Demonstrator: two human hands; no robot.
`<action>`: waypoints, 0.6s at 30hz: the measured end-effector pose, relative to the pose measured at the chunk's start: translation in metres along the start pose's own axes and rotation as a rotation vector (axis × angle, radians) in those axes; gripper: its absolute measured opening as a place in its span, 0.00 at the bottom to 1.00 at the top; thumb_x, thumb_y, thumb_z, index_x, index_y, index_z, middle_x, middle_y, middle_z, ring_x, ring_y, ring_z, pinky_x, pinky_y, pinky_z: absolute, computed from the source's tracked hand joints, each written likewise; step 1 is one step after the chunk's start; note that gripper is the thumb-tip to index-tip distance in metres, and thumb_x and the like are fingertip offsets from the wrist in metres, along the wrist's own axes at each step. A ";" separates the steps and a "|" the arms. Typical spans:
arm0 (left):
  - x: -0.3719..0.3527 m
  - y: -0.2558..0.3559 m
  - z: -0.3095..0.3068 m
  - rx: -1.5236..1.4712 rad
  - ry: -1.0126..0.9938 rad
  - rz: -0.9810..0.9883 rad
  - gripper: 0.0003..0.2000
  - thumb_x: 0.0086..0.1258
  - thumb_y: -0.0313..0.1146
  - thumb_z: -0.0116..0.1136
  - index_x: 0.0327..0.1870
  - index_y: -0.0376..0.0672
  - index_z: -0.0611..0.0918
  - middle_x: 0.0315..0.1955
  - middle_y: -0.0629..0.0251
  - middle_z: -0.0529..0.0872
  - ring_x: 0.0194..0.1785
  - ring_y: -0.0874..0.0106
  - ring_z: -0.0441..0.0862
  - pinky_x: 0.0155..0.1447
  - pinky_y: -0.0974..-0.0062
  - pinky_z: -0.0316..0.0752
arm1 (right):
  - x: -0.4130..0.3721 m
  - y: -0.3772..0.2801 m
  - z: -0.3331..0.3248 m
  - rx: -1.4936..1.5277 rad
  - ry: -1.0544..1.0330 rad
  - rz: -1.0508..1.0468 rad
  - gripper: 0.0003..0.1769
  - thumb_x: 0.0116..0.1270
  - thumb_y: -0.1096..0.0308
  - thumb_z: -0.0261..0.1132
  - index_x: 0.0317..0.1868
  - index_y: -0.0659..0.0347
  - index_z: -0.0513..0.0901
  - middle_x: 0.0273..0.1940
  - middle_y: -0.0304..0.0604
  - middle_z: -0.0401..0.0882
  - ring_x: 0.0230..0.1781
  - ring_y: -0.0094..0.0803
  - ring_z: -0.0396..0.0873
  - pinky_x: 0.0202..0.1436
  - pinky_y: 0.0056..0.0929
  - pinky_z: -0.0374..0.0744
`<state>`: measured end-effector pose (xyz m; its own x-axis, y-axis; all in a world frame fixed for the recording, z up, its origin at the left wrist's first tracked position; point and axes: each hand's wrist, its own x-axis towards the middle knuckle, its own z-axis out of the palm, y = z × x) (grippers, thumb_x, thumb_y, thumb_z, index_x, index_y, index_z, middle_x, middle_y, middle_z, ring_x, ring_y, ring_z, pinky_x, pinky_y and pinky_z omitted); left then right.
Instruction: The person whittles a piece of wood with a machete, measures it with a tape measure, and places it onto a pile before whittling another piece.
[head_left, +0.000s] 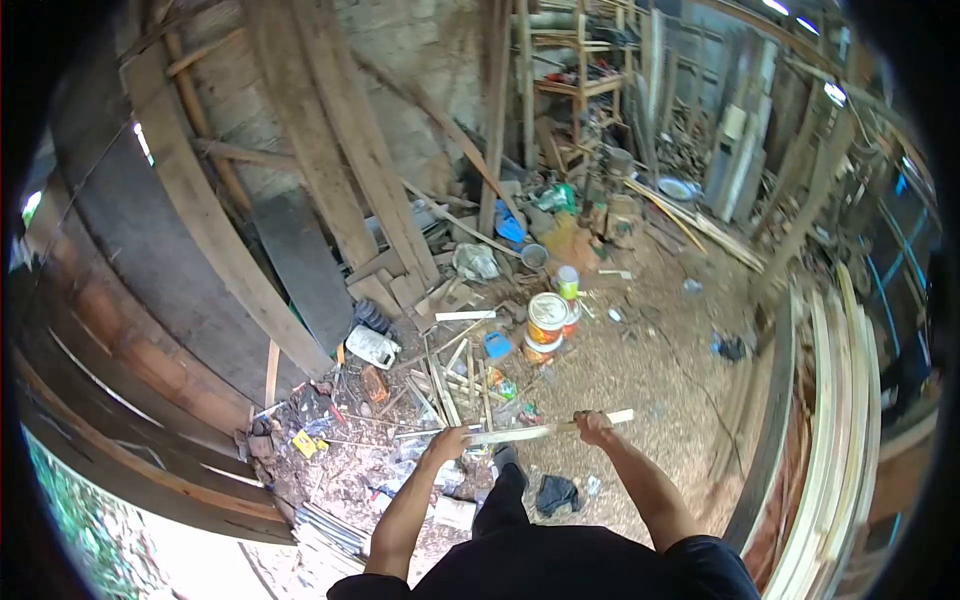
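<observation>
A pale wooden strip [525, 433] is stretched crosswise in front of my body, above the littered floor. Near its left end, my left hand [449, 443] is closed around it. My right hand [594, 427] grips it closer to the right end, which sticks out past the fingers. Below and beyond the strip, a heap of loose wood offcuts [450, 385] lies on the ground. My foot [505, 458] shows under the strip, between my two arms.
Paint buckets [546, 318] stand ahead on the floor, with a white jerrycan [372, 346] to their left. Long boards [215, 215] lean on the left wall. Stacked planks [835, 430] run along the right. A black cloth [557, 494] lies near my feet.
</observation>
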<state>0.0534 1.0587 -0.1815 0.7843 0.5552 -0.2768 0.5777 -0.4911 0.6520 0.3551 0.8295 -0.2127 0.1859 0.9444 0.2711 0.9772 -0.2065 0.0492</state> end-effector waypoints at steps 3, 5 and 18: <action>-0.025 0.025 0.009 0.083 -0.145 0.042 0.12 0.60 0.40 0.54 0.39 0.45 0.80 0.34 0.53 0.82 0.41 0.56 0.79 0.45 0.62 0.72 | -0.055 -0.012 -0.032 0.059 -0.207 0.033 0.08 0.56 0.64 0.51 0.35 0.53 0.75 0.25 0.37 0.75 0.25 0.34 0.77 0.36 0.39 0.76; -0.027 0.039 0.009 0.137 -0.179 0.091 0.14 0.59 0.42 0.55 0.41 0.45 0.79 0.35 0.53 0.82 0.42 0.57 0.79 0.46 0.64 0.72 | -0.074 -0.011 -0.066 0.292 -0.478 0.158 0.14 0.54 0.62 0.55 0.41 0.56 0.72 0.31 0.41 0.79 0.33 0.39 0.80 0.41 0.46 0.75; -0.099 0.111 0.084 0.245 -0.753 0.377 0.22 0.51 0.47 0.66 0.43 0.43 0.78 0.37 0.54 0.82 0.42 0.62 0.79 0.46 0.68 0.72 | -0.302 -0.109 -0.096 0.363 -0.455 0.796 0.12 0.54 0.66 0.58 0.40 0.58 0.75 0.37 0.52 0.77 0.39 0.45 0.78 0.41 0.40 0.78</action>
<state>0.0588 0.8927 -0.1405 0.8235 -0.2214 -0.5223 0.2147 -0.7307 0.6481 0.1830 0.5421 -0.2075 0.7504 0.5878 -0.3023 0.5077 -0.8055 -0.3057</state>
